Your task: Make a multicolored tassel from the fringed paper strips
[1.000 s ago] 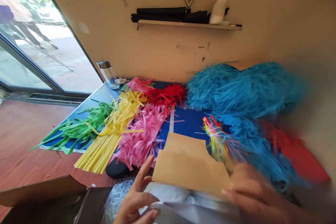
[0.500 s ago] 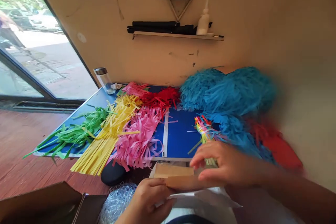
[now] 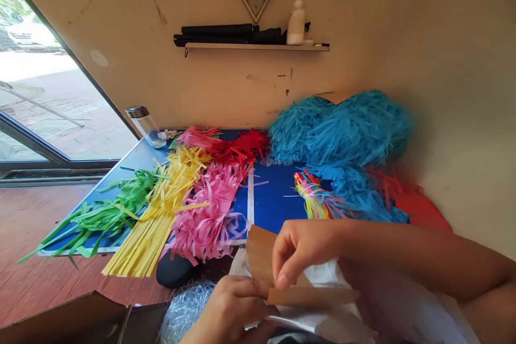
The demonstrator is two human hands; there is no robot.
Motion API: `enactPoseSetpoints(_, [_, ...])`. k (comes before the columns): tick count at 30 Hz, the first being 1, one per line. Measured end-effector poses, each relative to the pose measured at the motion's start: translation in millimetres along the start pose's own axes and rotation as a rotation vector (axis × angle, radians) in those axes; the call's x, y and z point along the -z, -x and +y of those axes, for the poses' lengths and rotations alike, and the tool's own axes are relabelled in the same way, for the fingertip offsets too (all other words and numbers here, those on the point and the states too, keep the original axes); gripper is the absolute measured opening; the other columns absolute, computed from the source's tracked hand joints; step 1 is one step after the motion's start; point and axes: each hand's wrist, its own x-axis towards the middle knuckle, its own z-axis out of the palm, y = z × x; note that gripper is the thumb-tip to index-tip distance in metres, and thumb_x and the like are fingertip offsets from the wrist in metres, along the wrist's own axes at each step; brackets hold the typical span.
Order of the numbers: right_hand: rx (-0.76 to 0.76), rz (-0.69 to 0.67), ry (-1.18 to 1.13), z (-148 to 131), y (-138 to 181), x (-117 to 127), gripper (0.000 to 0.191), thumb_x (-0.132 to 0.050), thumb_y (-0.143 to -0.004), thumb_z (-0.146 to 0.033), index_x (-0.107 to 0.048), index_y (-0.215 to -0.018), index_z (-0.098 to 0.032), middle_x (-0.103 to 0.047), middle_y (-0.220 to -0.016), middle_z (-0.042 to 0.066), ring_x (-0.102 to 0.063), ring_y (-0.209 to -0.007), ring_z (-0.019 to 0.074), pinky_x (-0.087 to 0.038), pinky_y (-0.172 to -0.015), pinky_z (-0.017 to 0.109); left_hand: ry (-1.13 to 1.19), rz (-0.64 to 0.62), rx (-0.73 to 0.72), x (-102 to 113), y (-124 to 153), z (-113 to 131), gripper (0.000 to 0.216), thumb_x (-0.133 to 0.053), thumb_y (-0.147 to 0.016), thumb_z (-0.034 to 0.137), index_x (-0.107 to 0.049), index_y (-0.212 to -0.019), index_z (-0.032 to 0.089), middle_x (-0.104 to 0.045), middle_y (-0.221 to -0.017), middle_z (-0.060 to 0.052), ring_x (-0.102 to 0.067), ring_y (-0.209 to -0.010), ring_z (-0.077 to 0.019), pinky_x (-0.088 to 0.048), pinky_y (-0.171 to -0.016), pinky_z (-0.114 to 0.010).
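A folded piece of brown cardboard (image 3: 261,252) is held low in the middle of the view, over white fabric on my lap. My right hand (image 3: 300,250) pinches its upper fold from above, fingers closed. My left hand (image 3: 229,309) grips its lower edge from below, fingers curled. Just beyond them, a bundle of mixed coloured paper strips (image 3: 314,199) tied with white thread lies on the blue board (image 3: 274,199).
Green (image 3: 105,212), yellow (image 3: 161,209), pink (image 3: 209,209) and red paper strips (image 3: 242,148) lie across the board. Blue paper pom-poms (image 3: 346,134) pile at the right wall. A glass bottle (image 3: 145,126) stands at the back left. A cardboard box (image 3: 80,322) sits at the lower left.
The flat brown cardboard has been folded smaller and turned between my hands. My right hand moved from its right edge to pinching the top fold.
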Motion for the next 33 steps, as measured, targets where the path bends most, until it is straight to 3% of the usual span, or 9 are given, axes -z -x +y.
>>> enactPoseSetpoints(4, [0.028,0.037,-0.135,18,-8,3,0.029,-0.086,-0.056,-0.035,-0.073,-0.069,-0.013,-0.066,-0.062,-0.003,-0.058,-0.059,0.0063,-0.043,-0.058,0.016,0.078,-0.024,-0.043,-4,0,-3,0.02,-0.056,-0.092,0.031,-0.072,-0.083,0.024,-0.073,-0.073,-0.003,-0.071,-0.069,-0.0144,-0.057,-0.068,-0.022])
enactPoseSetpoints(11, [0.008,-0.084,-0.26,35,-11,1,0.033,-0.088,-0.052,-0.037,-0.072,-0.067,-0.012,-0.067,-0.058,-0.002,-0.06,-0.052,0.0075,-0.046,-0.054,0.016,0.232,-0.044,-0.111,-6,-10,-3,0.024,-0.05,-0.096,0.03,-0.071,-0.089,0.019,-0.073,-0.071,-0.007,-0.072,-0.072,-0.0155,-0.056,-0.071,-0.022])
enactPoseSetpoints(16, [-0.041,0.076,-0.33,50,-15,-3,0.029,-0.085,-0.05,-0.033,-0.07,-0.065,-0.014,-0.064,-0.055,-0.004,-0.056,-0.047,0.0054,-0.044,-0.049,0.015,0.325,-0.145,-0.159,-8,-11,-7,0.033,-0.042,-0.098,0.034,-0.071,-0.09,0.021,-0.072,-0.065,-0.006,-0.071,-0.064,-0.0165,-0.055,-0.065,-0.023])
enactPoseSetpoints(21, [-0.077,0.252,-0.41,65,-16,-4,0.025,-0.08,-0.047,-0.03,-0.068,-0.063,-0.014,-0.064,-0.054,-0.003,-0.056,-0.045,0.0074,-0.043,-0.046,0.017,0.149,-0.148,0.009,-7,-3,-7,0.017,-0.059,-0.089,0.032,-0.075,-0.085,0.028,-0.073,-0.077,-0.005,-0.069,-0.064,-0.0143,-0.056,-0.066,-0.022])
enactPoseSetpoints(25, [0.06,0.395,-0.429,55,-1,-13,0.025,-0.078,-0.05,-0.032,-0.065,-0.061,-0.014,-0.063,-0.053,-0.002,-0.054,-0.045,0.008,-0.04,-0.044,0.018,0.287,-0.093,0.109,-13,-2,-10,0.02,-0.058,-0.089,0.032,-0.075,-0.083,0.025,-0.07,-0.092,-0.008,-0.07,-0.076,-0.0153,-0.057,-0.068,-0.022])
enactPoseSetpoints(29, [0.145,0.386,-0.391,47,8,-26,0.027,-0.078,-0.055,-0.035,-0.067,-0.064,-0.012,-0.066,-0.059,0.0,-0.056,-0.05,0.0083,-0.04,-0.049,0.019,0.25,-0.036,0.195,-17,-7,-10,0.018,-0.06,-0.088,0.028,-0.074,-0.079,0.022,-0.069,-0.095,-0.008,-0.069,-0.08,-0.016,-0.057,-0.071,-0.024])
enactPoseSetpoints(31, [0.136,0.364,-0.407,47,7,-26,0.029,-0.079,-0.056,-0.036,-0.067,-0.066,-0.012,-0.066,-0.06,0.0,-0.056,-0.05,0.0087,-0.04,-0.05,0.02,0.219,-0.05,0.15,-16,-10,-8,0.016,-0.062,-0.087,0.028,-0.074,-0.078,0.023,-0.07,-0.094,-0.007,-0.069,-0.081,-0.0153,-0.057,-0.071,-0.022])
enactPoseSetpoints(33, [0.147,0.435,-0.422,49,4,-20,0.03,-0.079,-0.056,-0.037,-0.066,-0.067,-0.012,-0.064,-0.058,-0.002,-0.054,-0.048,0.0075,-0.037,-0.049,0.019,0.207,-0.033,0.099,-15,-10,-6,0.017,-0.062,-0.087,0.03,-0.075,-0.078,0.024,-0.071,-0.092,-0.006,-0.07,-0.078,-0.0147,-0.056,-0.068,-0.02])
